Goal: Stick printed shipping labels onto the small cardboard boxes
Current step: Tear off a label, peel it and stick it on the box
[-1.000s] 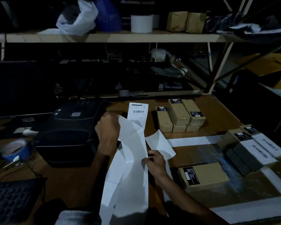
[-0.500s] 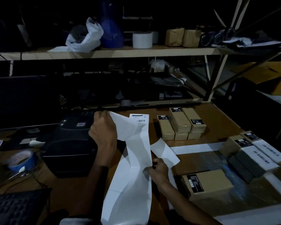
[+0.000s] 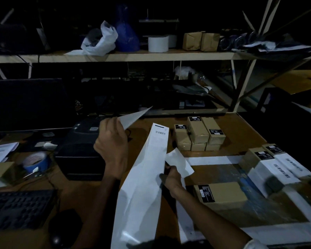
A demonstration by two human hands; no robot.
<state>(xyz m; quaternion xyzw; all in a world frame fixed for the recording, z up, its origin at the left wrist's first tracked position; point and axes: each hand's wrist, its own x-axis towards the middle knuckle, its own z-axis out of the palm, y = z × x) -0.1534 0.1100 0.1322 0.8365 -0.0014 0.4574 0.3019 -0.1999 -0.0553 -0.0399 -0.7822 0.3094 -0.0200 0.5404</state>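
Boxes on dim wooden table

A peeled label is pinched in the left hand. The long backing strip is gripped by the right hand above the table.

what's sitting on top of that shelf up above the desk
On the shelf: a white plastic bag, a blue bag, a white roll, two brown parcels and dark items at the right. Anything behind them is hidden.
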